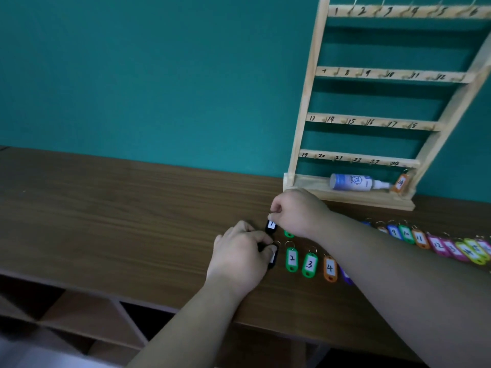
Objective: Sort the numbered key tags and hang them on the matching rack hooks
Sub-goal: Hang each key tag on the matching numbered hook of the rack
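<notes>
Right hand (295, 212) pinches the upper black tag (271, 226) by its ring; left hand (239, 257) grips the lower black tag (272, 257) on the counter (132, 208) — the rack (305, 123) base holds a spray bottle (356, 182).

Single head-worn wide view, forward and down, close over table (106, 208) and rack (385, 74)

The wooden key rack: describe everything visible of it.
The wooden key rack is pale bare wood: side posts, four cross rails, a base trough. It stands on the brown table before the teal wall, upper right corner out of frame. The rails bear handwritten numbers 1 to 24, six each, with small hooks. One orange tag marked 24 hangs from the bottom rail's last hook; a white spray bottle lies in the base.
</notes>
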